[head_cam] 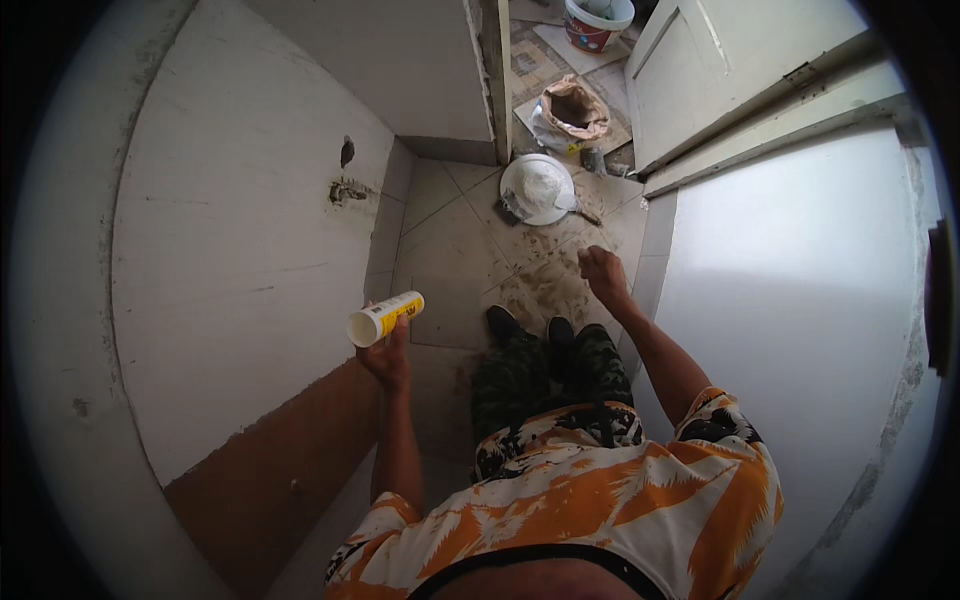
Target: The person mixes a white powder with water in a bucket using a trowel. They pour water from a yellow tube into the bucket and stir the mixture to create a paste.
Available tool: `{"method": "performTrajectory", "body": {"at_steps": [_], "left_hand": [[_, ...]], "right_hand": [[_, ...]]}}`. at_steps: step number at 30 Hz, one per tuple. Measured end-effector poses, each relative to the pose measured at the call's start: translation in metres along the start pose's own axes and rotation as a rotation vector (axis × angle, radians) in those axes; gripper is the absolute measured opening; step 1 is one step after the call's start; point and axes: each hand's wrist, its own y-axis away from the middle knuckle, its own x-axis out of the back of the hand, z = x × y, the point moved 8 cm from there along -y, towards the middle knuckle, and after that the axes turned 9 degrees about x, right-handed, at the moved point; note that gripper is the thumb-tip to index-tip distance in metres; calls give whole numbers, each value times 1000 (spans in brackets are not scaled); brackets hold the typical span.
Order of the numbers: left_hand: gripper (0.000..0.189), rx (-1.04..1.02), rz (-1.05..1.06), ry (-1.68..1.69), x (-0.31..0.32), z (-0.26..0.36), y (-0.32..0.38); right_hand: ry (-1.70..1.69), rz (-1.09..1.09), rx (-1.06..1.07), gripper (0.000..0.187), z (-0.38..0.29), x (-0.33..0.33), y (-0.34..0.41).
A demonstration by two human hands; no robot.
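My left hand (pixel 386 364) is wrapped around a white and yellow sealant-type cartridge (pixel 390 317), its hollow end tilted towards me. The tube bears writing and is held near the left wall. On the right, my right hand (pixel 604 274) hangs over the floor with its fingers curled. Whether anything small sits between those fingertips is unclear. Beyond both hands, a round white plate or lid (pixel 513 178) on the floor carries a heap of white powder (pixel 541 186). A wide scraper (pixel 510 208) lies at its left edge, and a handled spreading tool (pixel 583 211) at its right.
An opened paper sack (pixel 574 112) stands behind the powder, in the doorway. Farther back is a plastic bucket (pixel 598 28). A white panelled door (pixel 697 64) is swung aside at right. Walls close in on both sides, and brown smears mark the floor tiles (pixel 450 255).
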Motion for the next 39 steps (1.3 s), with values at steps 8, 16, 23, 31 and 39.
{"method": "performTrajectory", "body": {"at_steps": [8, 16, 23, 31, 39], "left_hand": [[61, 32, 5, -61, -90, -96, -32], [61, 28, 46, -37, -195, -209, -41], [61, 93, 12, -95, -261, -306, -39], [61, 126, -166, -167, -275, -261, -26], [65, 27, -290, -116, -301, -246, -45]], "right_hand": [[160, -10, -125, 14, 118, -45, -61], [204, -481, 123, 30, 223, -238, -162], [-590, 77, -661, 35, 373, -110, -88], [-412, -378, -1932, 29, 397, -8, 478], [-453, -257, -1609, 28, 409, -15, 363]]}}
